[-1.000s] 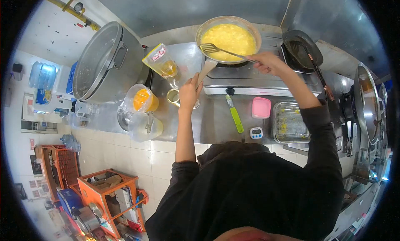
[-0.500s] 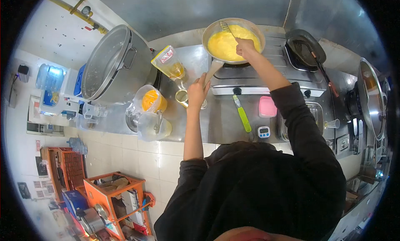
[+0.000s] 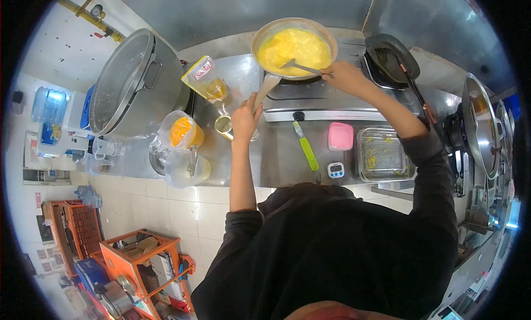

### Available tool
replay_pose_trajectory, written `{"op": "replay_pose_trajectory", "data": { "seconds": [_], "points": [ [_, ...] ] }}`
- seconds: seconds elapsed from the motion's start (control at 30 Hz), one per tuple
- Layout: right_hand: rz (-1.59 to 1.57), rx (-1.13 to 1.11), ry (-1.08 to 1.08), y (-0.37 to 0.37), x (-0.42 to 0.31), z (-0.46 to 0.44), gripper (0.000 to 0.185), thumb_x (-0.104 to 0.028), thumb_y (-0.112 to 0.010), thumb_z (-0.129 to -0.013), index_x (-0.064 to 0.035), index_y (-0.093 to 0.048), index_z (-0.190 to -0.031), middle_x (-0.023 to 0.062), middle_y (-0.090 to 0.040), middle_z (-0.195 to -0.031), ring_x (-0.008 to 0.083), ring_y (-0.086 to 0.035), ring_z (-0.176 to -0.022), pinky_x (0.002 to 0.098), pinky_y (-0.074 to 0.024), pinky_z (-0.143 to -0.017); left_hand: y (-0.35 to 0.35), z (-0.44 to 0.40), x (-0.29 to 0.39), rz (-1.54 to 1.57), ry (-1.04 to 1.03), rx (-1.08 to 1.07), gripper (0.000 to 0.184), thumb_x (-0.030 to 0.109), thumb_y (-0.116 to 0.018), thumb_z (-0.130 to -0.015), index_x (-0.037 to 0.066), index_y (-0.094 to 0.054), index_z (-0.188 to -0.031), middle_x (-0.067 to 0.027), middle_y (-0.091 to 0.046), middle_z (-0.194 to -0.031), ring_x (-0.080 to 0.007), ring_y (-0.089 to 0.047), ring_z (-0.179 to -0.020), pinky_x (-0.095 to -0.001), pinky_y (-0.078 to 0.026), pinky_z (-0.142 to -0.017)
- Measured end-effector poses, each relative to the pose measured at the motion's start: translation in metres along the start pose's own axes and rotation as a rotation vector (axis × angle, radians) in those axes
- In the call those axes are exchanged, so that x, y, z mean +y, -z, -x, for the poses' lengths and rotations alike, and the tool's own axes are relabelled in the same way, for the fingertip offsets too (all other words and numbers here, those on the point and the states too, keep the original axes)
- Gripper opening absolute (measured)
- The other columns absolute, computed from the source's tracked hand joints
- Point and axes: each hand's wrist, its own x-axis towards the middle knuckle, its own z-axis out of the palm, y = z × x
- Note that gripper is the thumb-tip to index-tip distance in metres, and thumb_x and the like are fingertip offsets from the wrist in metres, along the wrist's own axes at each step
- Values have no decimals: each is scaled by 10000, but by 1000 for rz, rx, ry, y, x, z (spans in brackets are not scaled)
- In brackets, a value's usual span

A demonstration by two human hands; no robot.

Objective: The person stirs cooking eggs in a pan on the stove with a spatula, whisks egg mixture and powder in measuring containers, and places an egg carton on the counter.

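My left hand (image 3: 246, 120) is closed around the light handle of a round frying pan (image 3: 258, 37) on the stove. Yellow egg (image 3: 301, 46) covers the inside of the pan, with paler lumps showing on its surface. In my right hand (image 3: 344, 77) is the handle of a dark slotted spatula (image 3: 301, 66), whose head rests in the egg at the near side of the pan. Just left of my left hand stands a small open tin (image 3: 223, 125), and behind it leans an oil pouch (image 3: 206, 79).
A large pot (image 3: 130, 93) and a tub of orange liquid (image 3: 186, 133) are on the left. Nearer me lie a green-handled utensil (image 3: 307, 148), a pink box (image 3: 340, 136), a timer (image 3: 335, 170) and a wire-racked tray (image 3: 383, 154). A dark pan (image 3: 406, 60) sits on the right burner.
My right hand has drawn back to the right, and the spatula has swung from the pan's far side to its near side. The egg looks lumpier. The whole view has shifted slightly.
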Motion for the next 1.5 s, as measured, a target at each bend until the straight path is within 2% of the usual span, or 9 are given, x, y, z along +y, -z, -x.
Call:
{"op": "replay_pose_trajectory", "data": {
  "seconds": [0.17,0.23,0.4,0.47,0.53,0.9,1.27,1.3,1.5],
  "points": [
    [90,-33,56,54,7,6,220,-237,-597,-805,-41,-696,-823,154,-636,-635,306,-645,-634,428,-500,-624,2,1,2,-5,70,-40,383,291,-621,-854,117,-593,-1195,-151,-665,-956,-349,-638,-794,-435,-498,-681],
    [119,-282,-84,93,6,-3,271,-248,-652,-803,-23,-704,-945,186,-685,-850,287,-662,-832,381,-498,-750,0,1,0,-6,38,-23,385,277,-625,-849,100,-592,-1190,-150,-660,-915,-345,-637,-762,-429,-500,-656],
    [98,-342,-269,139,-16,4,276,-242,-655,-794,23,-695,-858,195,-679,-845,285,-669,-808,373,-503,-730,0,2,-1,-17,39,8,385,260,-629,-842,91,-588,-1186,-146,-653,-860,-342,-636,-725,-426,-501,-632],
    [131,-377,-311,124,-20,6,278,-239,-652,-795,31,-689,-848,201,-677,-842,302,-669,-808,379,-505,-729,0,2,0,-19,40,-2,387,253,-630,-839,96,-585,-1190,-143,-650,-854,-343,-633,-722,-430,-500,-636],
    [235,-123,-105,72,-2,2,272,-228,-641,-799,41,-669,-830,228,-665,-844,349,-661,-823,415,-508,-738,3,0,3,-11,61,-25,389,249,-629,-839,98,-581,-1195,-144,-649,-855,-343,-632,-723,-431,-499,-637],
    [80,192,-197,-36,-7,-86,277,-238,-577,-853,20,-677,-850,256,-650,-871,405,-639,-817,471,-508,-752,2,1,1,1,34,7,394,241,-626,-841,99,-574,-1205,-142,-647,-846,-338,-631,-713,-427,-498,-631],
    [119,-39,166,29,2,-5,325,-263,-532,-886,41,-646,-892,273,-625,-871,439,-597,-849,483,-464,-756,-16,8,-18,47,42,-23,330,176,-549,-820,37,-619,-1111,-190,-650,-943,-373,-628,-786,-457,-492,-700],
    [325,-205,122,51,-5,-2,338,-262,-552,-875,58,-649,-823,282,-619,-842,418,-609,-839,476,-462,-761,13,2,4,-6,257,-260,298,229,-569,-823,39,-642,-1041,-184,-650,-957,-370,-628,-815,-461,-490,-715],
    [-24,-192,-15,111,44,-9,316,-204,-630,-809,102,-618,-730,143,-595,-593,157,-588,-605,349,-431,-564,-16,8,-6,5,155,22,476,281,-668,-773,138,-554,-1212,-127,-643,-850,-328,-638,-746,-449,-497,-628]
  ]
}}
